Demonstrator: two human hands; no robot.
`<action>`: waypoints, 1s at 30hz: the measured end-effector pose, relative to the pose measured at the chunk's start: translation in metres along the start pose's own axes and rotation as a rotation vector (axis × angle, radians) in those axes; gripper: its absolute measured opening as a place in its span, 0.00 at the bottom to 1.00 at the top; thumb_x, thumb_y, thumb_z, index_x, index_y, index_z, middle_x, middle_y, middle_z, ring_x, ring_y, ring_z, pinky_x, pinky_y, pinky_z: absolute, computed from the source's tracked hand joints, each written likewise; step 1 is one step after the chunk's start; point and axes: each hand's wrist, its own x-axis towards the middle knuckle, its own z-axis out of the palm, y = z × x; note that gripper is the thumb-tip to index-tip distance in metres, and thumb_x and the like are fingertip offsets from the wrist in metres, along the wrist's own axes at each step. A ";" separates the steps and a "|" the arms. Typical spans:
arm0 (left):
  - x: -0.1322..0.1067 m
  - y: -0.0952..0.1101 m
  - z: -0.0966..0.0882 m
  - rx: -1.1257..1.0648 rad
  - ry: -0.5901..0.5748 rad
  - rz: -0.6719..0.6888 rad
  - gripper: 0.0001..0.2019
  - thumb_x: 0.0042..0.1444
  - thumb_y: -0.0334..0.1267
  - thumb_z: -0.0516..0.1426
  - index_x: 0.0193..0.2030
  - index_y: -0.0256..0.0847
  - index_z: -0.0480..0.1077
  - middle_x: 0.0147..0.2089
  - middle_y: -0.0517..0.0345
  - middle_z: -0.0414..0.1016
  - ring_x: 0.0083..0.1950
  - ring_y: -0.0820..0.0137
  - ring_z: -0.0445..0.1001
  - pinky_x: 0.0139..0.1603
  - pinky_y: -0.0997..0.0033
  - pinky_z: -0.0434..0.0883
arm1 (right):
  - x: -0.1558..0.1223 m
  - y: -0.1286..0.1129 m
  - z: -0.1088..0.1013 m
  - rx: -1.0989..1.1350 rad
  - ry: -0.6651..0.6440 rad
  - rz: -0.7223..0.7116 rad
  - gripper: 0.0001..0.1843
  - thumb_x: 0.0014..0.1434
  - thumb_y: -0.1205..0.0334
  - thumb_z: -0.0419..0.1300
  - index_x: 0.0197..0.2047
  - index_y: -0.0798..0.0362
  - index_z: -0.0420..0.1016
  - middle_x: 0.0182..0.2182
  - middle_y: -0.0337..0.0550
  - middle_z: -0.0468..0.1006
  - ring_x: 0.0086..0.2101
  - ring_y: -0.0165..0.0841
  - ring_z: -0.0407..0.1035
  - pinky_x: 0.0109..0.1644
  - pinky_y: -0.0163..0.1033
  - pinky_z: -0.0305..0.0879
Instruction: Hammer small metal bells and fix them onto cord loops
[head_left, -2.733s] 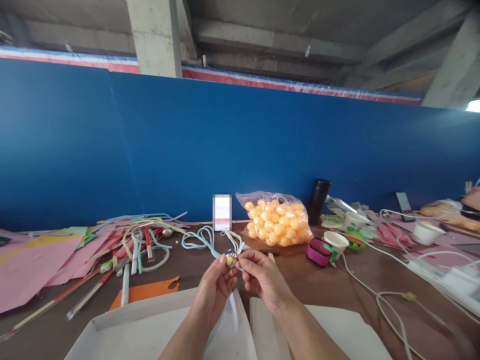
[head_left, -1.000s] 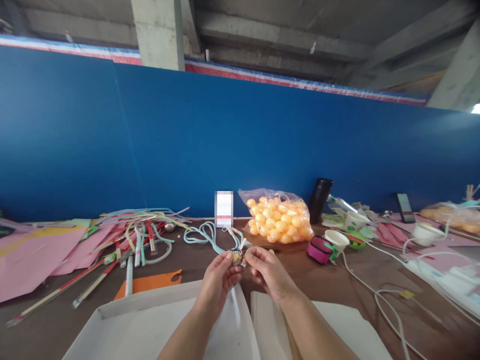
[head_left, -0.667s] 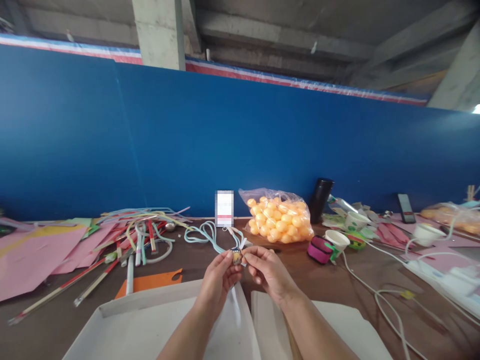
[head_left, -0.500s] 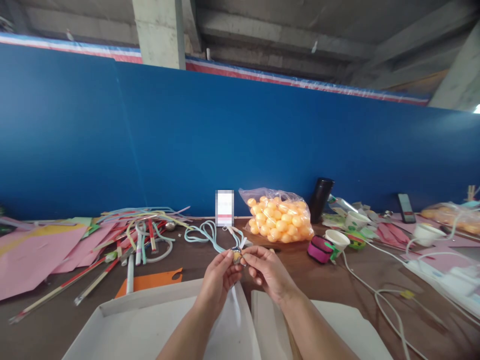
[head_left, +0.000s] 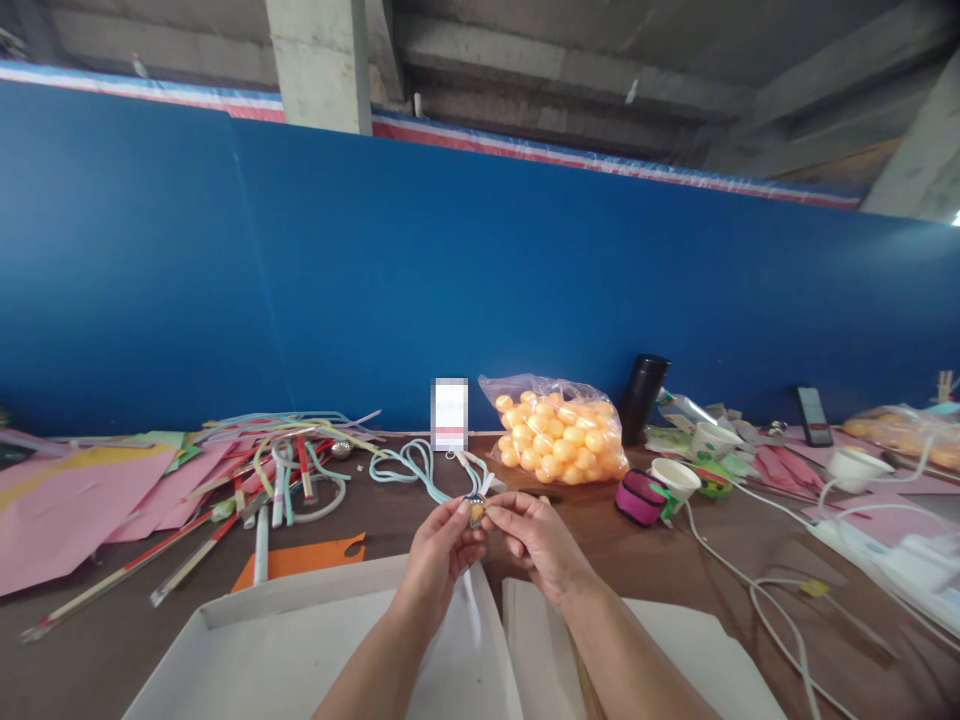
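Observation:
Between my two hands, just above the near side of the table, is a small shiny round metal piece (head_left: pixel 475 512) with a yellowish patch on its face. My left hand (head_left: pixel 439 550) pinches it from the left between thumb and fingers. From the right, my right hand (head_left: pixel 538 545) grips its edge with thumb and forefinger. Just behind the fingertips lies a looped light-blue cord (head_left: pixel 411 472) with pale ends. Under my wrists are an open white box (head_left: pixel 300 630) and a pale cardboard flap (head_left: pixel 675 640).
A clear bag of orange balls (head_left: pixel 559 440) stands against the blue partition (head_left: pixel 450 260). Rightward are a black bottle (head_left: pixel 645 398), a magenta pouch (head_left: pixel 637 498), paper cups (head_left: pixel 675 480) and a white power strip (head_left: pixel 892 565) with cables. Tubes, sticks (head_left: pixel 195 560) and pink paper (head_left: pixel 82 510) crowd the left.
Both hands keep their grip on the small metal piece, which has turned very slightly. The view has shifted a little; nothing else has visibly moved.

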 end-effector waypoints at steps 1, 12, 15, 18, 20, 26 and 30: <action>0.000 0.000 0.000 0.000 -0.001 -0.001 0.13 0.48 0.38 0.62 0.39 0.34 0.70 0.29 0.54 0.74 0.27 0.76 0.72 0.27 0.79 0.71 | 0.000 0.000 0.000 -0.001 0.002 -0.004 0.15 0.48 0.55 0.65 0.35 0.56 0.73 0.27 0.41 0.77 0.15 0.17 0.53 0.15 0.26 0.35; 0.002 -0.002 -0.002 0.009 -0.023 0.026 0.13 0.48 0.39 0.62 0.38 0.33 0.71 0.29 0.54 0.74 0.27 0.76 0.71 0.28 0.78 0.71 | 0.001 0.001 -0.001 0.019 -0.023 0.006 0.17 0.45 0.53 0.67 0.33 0.56 0.71 0.25 0.39 0.76 0.15 0.17 0.51 0.16 0.27 0.35; 0.003 -0.004 -0.004 0.021 -0.024 0.028 0.14 0.47 0.40 0.63 0.38 0.33 0.71 0.29 0.54 0.74 0.27 0.76 0.72 0.28 0.78 0.71 | 0.002 0.003 -0.002 0.026 -0.034 0.001 0.17 0.45 0.52 0.67 0.33 0.56 0.71 0.24 0.38 0.76 0.14 0.17 0.50 0.16 0.27 0.35; 0.005 -0.005 -0.005 0.039 -0.026 0.038 0.15 0.47 0.42 0.63 0.39 0.34 0.71 0.30 0.54 0.74 0.27 0.75 0.72 0.29 0.77 0.71 | 0.003 0.004 -0.003 0.018 -0.031 0.003 0.17 0.46 0.53 0.67 0.34 0.55 0.71 0.25 0.38 0.76 0.14 0.17 0.50 0.16 0.27 0.35; 0.005 -0.005 -0.005 0.050 -0.027 0.042 0.16 0.47 0.42 0.62 0.39 0.34 0.71 0.30 0.54 0.74 0.27 0.76 0.72 0.29 0.77 0.71 | 0.003 0.004 -0.004 0.018 -0.034 0.007 0.16 0.47 0.53 0.66 0.34 0.56 0.71 0.25 0.39 0.76 0.14 0.17 0.50 0.16 0.27 0.35; 0.002 -0.002 -0.002 0.057 -0.009 0.038 0.17 0.45 0.43 0.63 0.39 0.34 0.72 0.29 0.54 0.74 0.27 0.75 0.72 0.28 0.77 0.70 | 0.002 0.003 -0.002 0.009 -0.022 0.010 0.17 0.46 0.53 0.67 0.34 0.56 0.71 0.26 0.39 0.76 0.15 0.17 0.50 0.16 0.27 0.35; 0.003 -0.003 -0.003 0.066 -0.003 0.038 0.17 0.45 0.43 0.64 0.39 0.33 0.72 0.29 0.53 0.75 0.27 0.75 0.72 0.29 0.77 0.71 | 0.003 0.005 -0.003 0.000 -0.021 0.007 0.17 0.46 0.52 0.66 0.34 0.56 0.71 0.26 0.39 0.76 0.15 0.17 0.51 0.16 0.26 0.36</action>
